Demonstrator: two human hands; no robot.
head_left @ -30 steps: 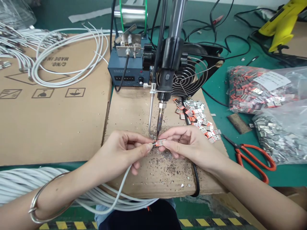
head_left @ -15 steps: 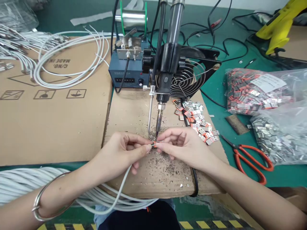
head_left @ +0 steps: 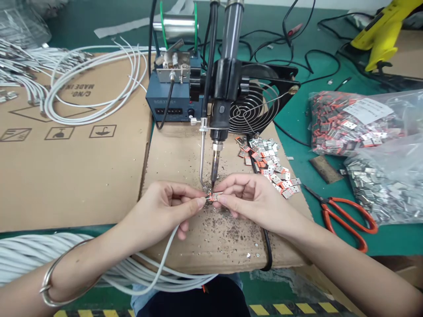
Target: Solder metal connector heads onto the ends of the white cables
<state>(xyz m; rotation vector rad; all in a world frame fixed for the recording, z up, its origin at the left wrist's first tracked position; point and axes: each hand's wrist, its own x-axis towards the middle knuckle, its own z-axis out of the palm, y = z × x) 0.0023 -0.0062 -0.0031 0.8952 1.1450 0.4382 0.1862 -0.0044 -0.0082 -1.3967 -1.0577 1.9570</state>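
Observation:
My left hand (head_left: 176, 204) pinches the end of a white cable (head_left: 167, 255), its thumb and index finger close to the tip. Between the fingertips of my right hand (head_left: 246, 196) is a small metal connector with orange plastic (head_left: 214, 197), which meets the wire end. Right above the connector stands the tip of a black soldering iron (head_left: 214, 165) on its stand, with a thin metal feed tube (head_left: 202, 160) beside it. Whether the iron touches the joint is too small to tell.
Loose connectors (head_left: 272, 165) lie right of the iron. Beyond are orange-handled cutters (head_left: 352, 215) and bags of metal parts (head_left: 357, 127). A blue solder feeder (head_left: 175, 99) and a fan (head_left: 247, 110) stand behind. Coiled white cables (head_left: 49, 114) rest on cardboard at left.
The connector in my right hand now shows its flat metal face more. The whole view has shifted slightly; both hands stay at the iron's tip.

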